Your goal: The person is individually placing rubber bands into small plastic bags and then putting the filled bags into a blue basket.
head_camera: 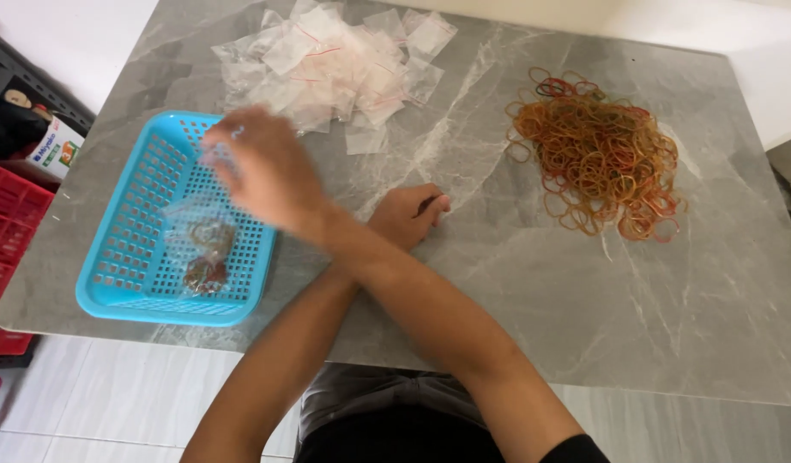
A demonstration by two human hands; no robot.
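Observation:
My arms are crossed over the grey marble table (498, 283). My right hand (262, 167) reaches left and hovers, motion-blurred, over the far edge of a blue plastic basket (125, 257). Something pale and see-through shows at its fingertips, but the blur hides whether it is held. In the basket lie a few small clear bags (205, 253) filled with rubber bands. My left hand (408, 214) rests on the table to the right of the basket, fingers curled, with nothing visible in it.
A heap of empty small clear bags (331, 64) lies at the far middle of the table. A pile of loose rubber bands (597, 154) sits at the far right. A red crate (9, 223) and a black crate (18, 86) stand on the floor at left.

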